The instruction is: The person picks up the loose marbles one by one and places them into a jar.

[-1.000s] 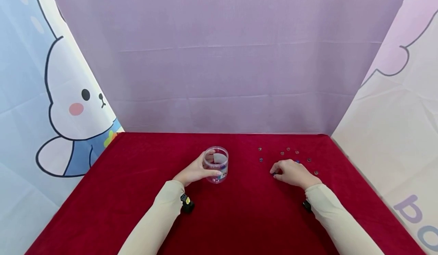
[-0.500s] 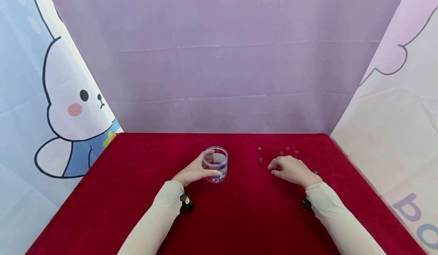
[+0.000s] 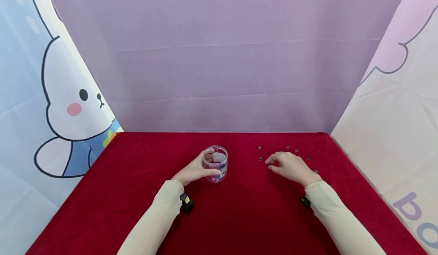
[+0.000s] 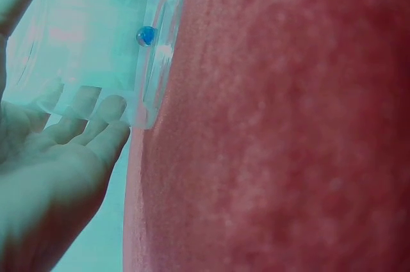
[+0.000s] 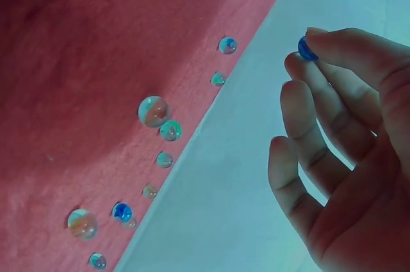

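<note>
one upright jar (image 3: pixel 222 165) opens upward, gripped by left fingers (image 3: pixel 210 172); right fingers (image 5: pixel 349 48) pinch a marble (image 5: pixel 307 49).

Red cloth (image 3: pixel 232 213) lies below the left hand (image 3: pixel 193 170) and right hand (image 3: pixel 291 166), lilac fabric (image 3: pixel 219 64) beyond them, a printed rabbit (image 3: pixel 66 121) leftward, printed letters (image 3: pixel 405 200) rightward.

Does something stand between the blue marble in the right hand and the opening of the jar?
Nothing visible blocks the way. The right hand pinches the blue marble, and the jar is open at the top. A loose marble lies on the red cloth near that hand, toward the jar.
</note>
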Demonstrator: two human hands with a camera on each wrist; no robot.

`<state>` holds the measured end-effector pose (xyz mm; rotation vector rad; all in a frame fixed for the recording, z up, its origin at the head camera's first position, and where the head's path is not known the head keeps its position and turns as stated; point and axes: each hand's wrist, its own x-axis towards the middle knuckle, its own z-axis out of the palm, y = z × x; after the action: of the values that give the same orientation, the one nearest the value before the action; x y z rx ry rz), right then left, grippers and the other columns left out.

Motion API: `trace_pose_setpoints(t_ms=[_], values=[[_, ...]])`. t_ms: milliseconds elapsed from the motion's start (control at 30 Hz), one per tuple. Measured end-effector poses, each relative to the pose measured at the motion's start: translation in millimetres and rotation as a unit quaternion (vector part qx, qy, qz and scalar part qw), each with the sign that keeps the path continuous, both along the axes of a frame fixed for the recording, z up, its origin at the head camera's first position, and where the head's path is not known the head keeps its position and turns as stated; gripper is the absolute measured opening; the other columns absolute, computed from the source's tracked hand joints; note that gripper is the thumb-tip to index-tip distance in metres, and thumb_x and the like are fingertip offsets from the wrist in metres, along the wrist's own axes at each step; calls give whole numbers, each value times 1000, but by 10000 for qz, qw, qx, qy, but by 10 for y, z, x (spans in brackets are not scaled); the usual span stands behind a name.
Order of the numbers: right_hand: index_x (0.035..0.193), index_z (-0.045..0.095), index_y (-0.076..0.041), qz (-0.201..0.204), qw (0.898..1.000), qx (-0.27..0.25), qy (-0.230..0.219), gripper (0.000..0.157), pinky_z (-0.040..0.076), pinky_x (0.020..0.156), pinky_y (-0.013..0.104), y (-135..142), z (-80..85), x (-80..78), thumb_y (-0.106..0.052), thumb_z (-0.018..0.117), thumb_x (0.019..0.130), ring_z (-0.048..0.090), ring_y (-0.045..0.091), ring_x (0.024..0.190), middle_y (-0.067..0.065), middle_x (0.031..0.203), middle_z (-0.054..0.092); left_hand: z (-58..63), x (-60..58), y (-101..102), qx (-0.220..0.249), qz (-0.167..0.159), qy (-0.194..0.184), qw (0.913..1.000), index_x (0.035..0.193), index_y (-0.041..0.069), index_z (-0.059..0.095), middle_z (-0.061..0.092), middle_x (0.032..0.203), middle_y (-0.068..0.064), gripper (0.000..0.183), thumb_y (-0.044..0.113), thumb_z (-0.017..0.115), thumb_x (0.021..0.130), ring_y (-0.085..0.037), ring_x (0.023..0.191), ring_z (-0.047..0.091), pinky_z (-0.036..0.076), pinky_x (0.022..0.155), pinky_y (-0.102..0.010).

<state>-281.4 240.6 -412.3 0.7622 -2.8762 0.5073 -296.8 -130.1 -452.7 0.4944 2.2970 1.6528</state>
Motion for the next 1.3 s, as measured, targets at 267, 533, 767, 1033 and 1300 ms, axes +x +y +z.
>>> trace_pose_setpoints(t_ms=[267,533,767,1033,1300], values=[[108,76,-13,31,9997,-225,123,20,52,71,33,-67,19,25,-16,77,89,65,21,88,-4,100,70,5,3,3,6,-1,-7,10000,152,23,31,50,138,-3,89,34,85,82,-22,126,48,45,102,-47],[108,76,-14,79,9988,-361,335,19,50,66,30,-160,15,19,-15,77,89,63,17,84,-4,102,71,4,6,1,23,1,18,10000,152,22,31,52,137,-4,90,32,86,81,-21,124,50,45,101,-45],[110,75,-14,129,9977,-531,413,22,54,71,33,-269,44,20,-15,78,89,66,21,90,-3,104,71,-11,6,-2,41,4,-14,10000,153,23,31,51,138,-4,90,33,85,82,-21,124,50,45,101,-46],[110,75,-17,190,9960,-660,571,21,51,65,27,-393,61,1,-20,78,89,59,11,78,-5,103,70,-6,2,-1,17,-26,20,10000,153,19,30,52,136,-5,91,32,85,82,-23,123,50,47,99,-45],[112,75,-18,304,9939,-836,653,23,52,65,27,-527,77,-13,-22,78,89,59,10,76,-6,101,69,-9,-9,-6,4,-7,8,10000,152,21,31,52,136,-5,90,33,85,82,-23,123,50,46,99,-46]])
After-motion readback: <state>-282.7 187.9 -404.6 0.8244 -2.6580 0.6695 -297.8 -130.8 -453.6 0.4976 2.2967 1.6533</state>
